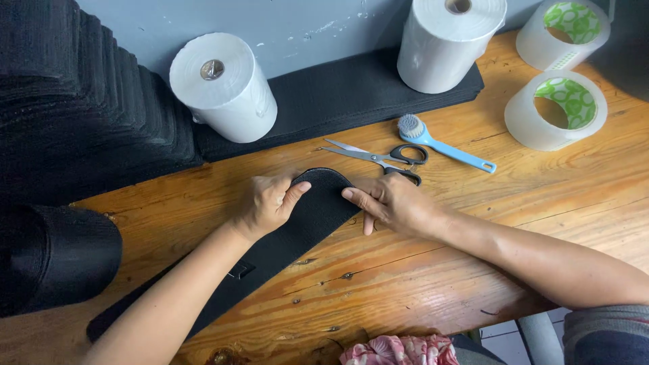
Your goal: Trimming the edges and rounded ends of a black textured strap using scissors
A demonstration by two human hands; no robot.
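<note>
A long black fabric strip (307,220) with a rounded end lies slanted across the wooden table (433,270). My left hand (267,203) grips the strip's left edge near the rounded end, thumb pressed on top. On the right edge, my right hand (392,203) presses the strip with fingers curled and index finger on the fabric. A small buckle-like piece (240,270) sits on the strip under my left forearm. Grey-handled scissors (378,159) lie shut just beyond my right hand.
A blue-handled brush (439,142) lies past the scissors. Two white rolls (223,84) (449,40) stand on a flat black fabric stack (331,94). Two clear tape rolls (558,108) (564,30) sit at the far right. Tall black fabric piles (67,101) fill the left, a black bundle (54,257) below.
</note>
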